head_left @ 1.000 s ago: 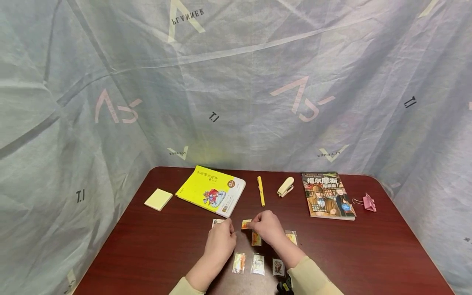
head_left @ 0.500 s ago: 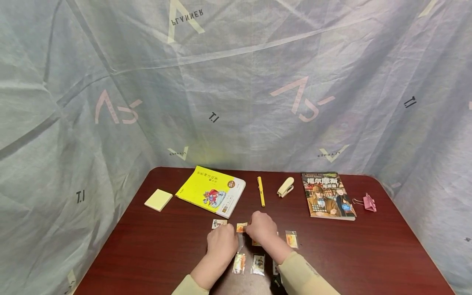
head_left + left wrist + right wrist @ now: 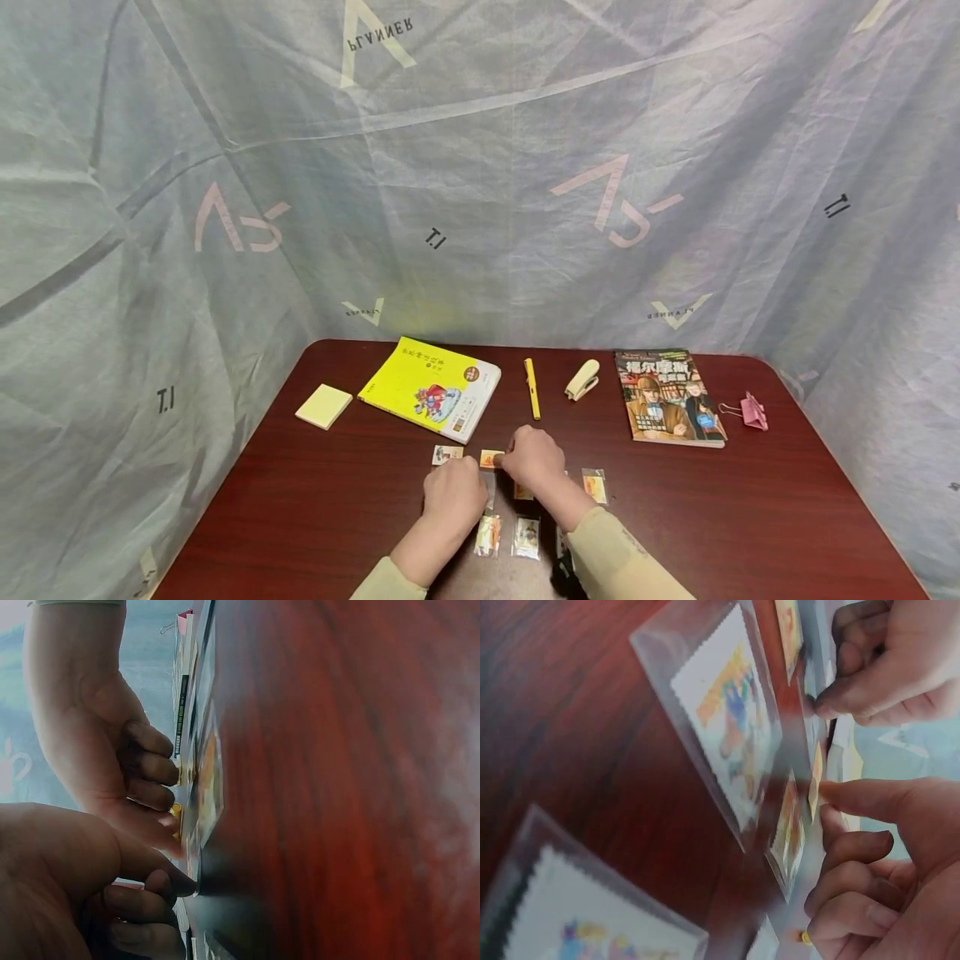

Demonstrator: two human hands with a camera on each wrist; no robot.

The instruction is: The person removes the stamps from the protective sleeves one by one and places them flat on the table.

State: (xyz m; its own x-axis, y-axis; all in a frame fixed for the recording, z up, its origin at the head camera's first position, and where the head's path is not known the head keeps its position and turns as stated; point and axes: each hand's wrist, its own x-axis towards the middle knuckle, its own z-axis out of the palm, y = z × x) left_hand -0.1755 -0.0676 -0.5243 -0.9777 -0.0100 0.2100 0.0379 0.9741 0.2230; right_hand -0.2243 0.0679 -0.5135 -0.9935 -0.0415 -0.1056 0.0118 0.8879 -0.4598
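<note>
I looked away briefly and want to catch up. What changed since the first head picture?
The right hand shifted slightly left, the orange stamp at its fingertips moving with it. The left hand drew back slightly toward the person, uncovering more of the white stamp; a clear sleeve now shows beside that hand. The yellow book, pen and stapler stayed put.

Hands (image 3: 455, 493) (image 3: 534, 460) from above; wrist views close, seemingly sideways.

A reddish-brown table (image 3: 735, 517) carries stamps (image 3: 527, 537), two books (image 3: 430, 390), notepad (image 3: 324, 406), pen (image 3: 532, 389), stapler (image 3: 582, 381) and binder clip (image 3: 753, 412).
</note>
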